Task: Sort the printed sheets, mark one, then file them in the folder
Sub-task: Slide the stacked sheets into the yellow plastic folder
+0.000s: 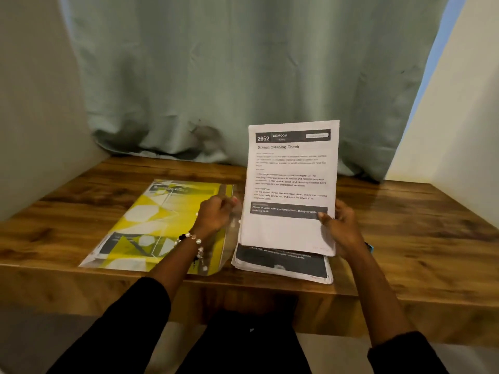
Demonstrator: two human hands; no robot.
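Right hand (340, 228) pinches the top sheet (291, 184) at its right edge, near 4 o'clock on the page, thumb over the printed face and fingers behind, and holds it tilted up, nearly upright. Left hand (216, 213) hovers at the sheet's left edge with fingers loosely curled; it's motion-blurred, so we cannot tell whether it grips anything.

We read this as the sorting step: 1 sheet lifted off for inspection, headed "2652 BEDROOM, Screen Cleaning Check". No pen in view, so marking looks not yet started.

The stack (282, 265) lies flat under the raised sheet, at 5 o'clock on the table (405, 225), near the front edge. The folder (162, 225) lies flat just beside it, at 9 o'clock from the stack.

Next move, as we judge it: decide this sheet's pile, then lay it down without dragging the ones below.

Materials:
- sheets: thin white paper, floppy, slightly bowed, edges of the stack uneven
- folder: glossy translucent plastic sleeve, yellow geometric print, likely slippery
- table: wood-grain surface, smooth
- curtain (243, 76) behind: soft grey-green cloth, creased
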